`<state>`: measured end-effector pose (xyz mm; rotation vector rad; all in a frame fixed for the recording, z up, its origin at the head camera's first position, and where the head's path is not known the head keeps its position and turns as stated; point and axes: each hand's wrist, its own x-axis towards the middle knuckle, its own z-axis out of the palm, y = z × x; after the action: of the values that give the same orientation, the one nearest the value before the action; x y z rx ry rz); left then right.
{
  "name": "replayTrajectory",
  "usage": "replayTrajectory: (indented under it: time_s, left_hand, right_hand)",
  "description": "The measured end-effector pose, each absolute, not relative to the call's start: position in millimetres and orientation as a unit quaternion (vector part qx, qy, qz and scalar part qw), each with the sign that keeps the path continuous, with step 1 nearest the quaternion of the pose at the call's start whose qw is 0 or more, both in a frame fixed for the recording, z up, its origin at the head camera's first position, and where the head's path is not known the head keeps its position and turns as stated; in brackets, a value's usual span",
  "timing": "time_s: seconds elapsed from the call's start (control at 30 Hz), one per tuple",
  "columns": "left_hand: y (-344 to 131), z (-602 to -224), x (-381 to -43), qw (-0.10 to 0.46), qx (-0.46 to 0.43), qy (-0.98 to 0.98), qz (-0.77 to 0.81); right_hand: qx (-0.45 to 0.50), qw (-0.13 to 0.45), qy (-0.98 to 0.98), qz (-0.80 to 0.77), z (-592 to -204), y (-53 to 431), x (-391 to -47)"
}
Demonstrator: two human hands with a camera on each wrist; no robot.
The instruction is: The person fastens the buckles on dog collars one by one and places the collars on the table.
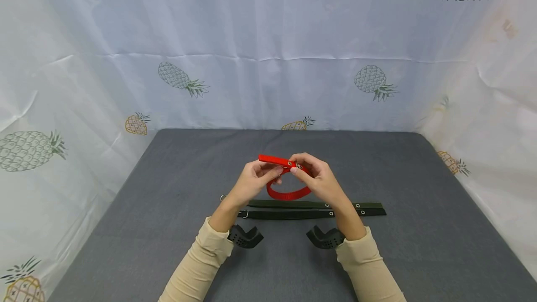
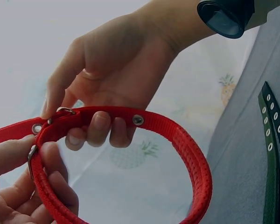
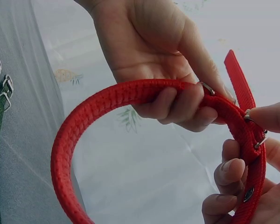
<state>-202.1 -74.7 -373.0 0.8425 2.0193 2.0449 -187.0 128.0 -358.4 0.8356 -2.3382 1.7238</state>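
A red padded pet collar (image 1: 288, 196) is held up in a loop over the table by both hands. My left hand (image 1: 253, 178) grips its padded band beside the metal buckle (image 2: 31, 161) and D-ring. My right hand (image 1: 317, 178) pinches the strap at the buckle, its thumb at the metal prong (image 3: 248, 115) and other fingers curled round the band near an eyelet (image 2: 138, 120). The strap's free end (image 1: 271, 158) passes through the buckle and sticks out to the left, above my left hand.
Below the hands, a green collar (image 1: 293, 204) and a black collar (image 1: 289, 215) lie flat side by side on the grey table (image 1: 168, 176). Black wrist cameras (image 1: 246, 237) sit on both wrists. White pineapple-print curtains (image 1: 268, 27) surround the table's back and sides.
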Motion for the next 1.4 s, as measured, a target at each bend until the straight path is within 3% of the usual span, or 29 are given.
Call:
replayTrajectory:
  time_s: [1.4]
  left_hand:
    - [-69.8,-377.6,-203.3,0.068,0.266,0.676,0.684]
  right_hand:
    - [0.279,0.049,-0.764,0.580,-361.9,121.8,-186.3]
